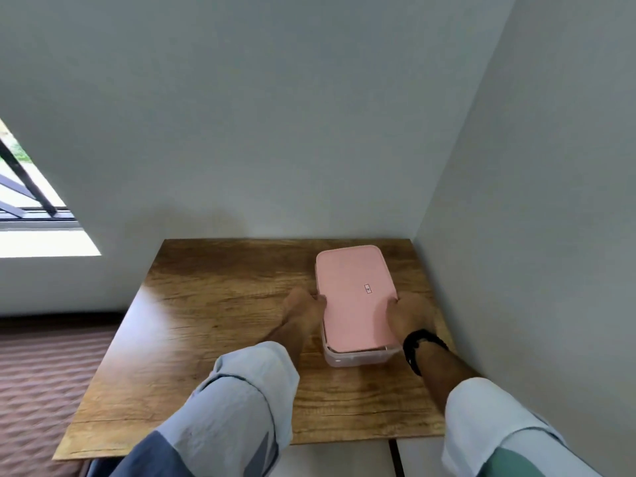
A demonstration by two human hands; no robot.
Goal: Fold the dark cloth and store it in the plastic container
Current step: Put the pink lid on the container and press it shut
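Note:
A clear plastic container point(356, 359) with a pink lid point(354, 297) lies on the right side of the wooden table point(213, 311). My left hand point(303, 313) grips the lid's left edge, fingers curled over it. My right hand point(407, 313), with a black band on the wrist, grips the lid's right edge. The lid rests on top of the container, its near end slightly raised off the rim. The dark cloth is not visible; the lid hides the container's inside.
The table stands in a corner, with walls close behind point(309, 132) and to the right point(550, 235). A window point(31, 208) is at the far left. Patterned carpet point(44, 383) lies left of the table.

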